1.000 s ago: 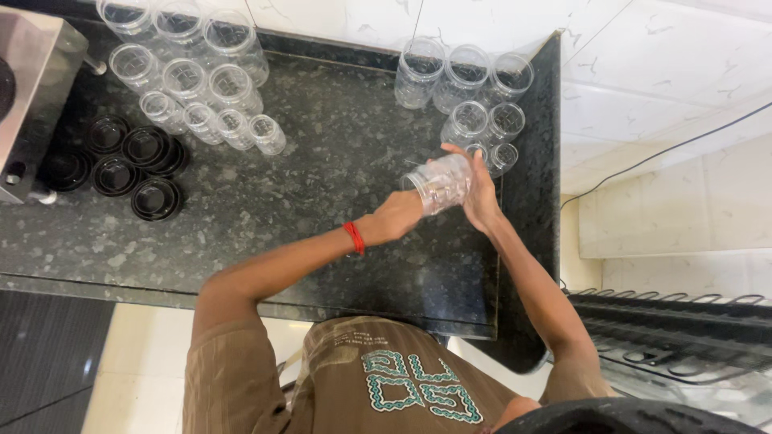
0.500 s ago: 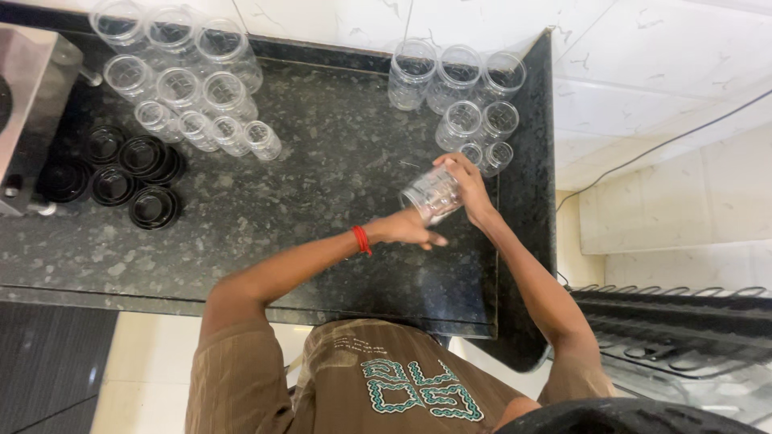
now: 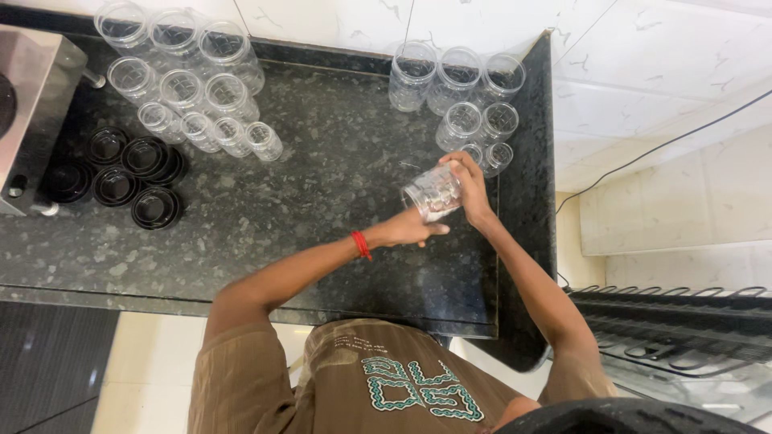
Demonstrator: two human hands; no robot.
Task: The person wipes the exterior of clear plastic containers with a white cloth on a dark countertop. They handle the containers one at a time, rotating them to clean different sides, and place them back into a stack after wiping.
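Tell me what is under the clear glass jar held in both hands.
Under the tilted clear glass jar, held by the right hand and left hand, lies the dark speckled granite counter. The patch directly beneath is partly covered by the left hand.

A home kitchen: a dark speckled stone counter (image 3: 322, 209) set against white tiled walls (image 3: 643, 80), clear glass jars (image 3: 458, 88) at its back edge, black lids (image 3: 129, 173) left, a dish rack (image 3: 683, 321) beside its right end.
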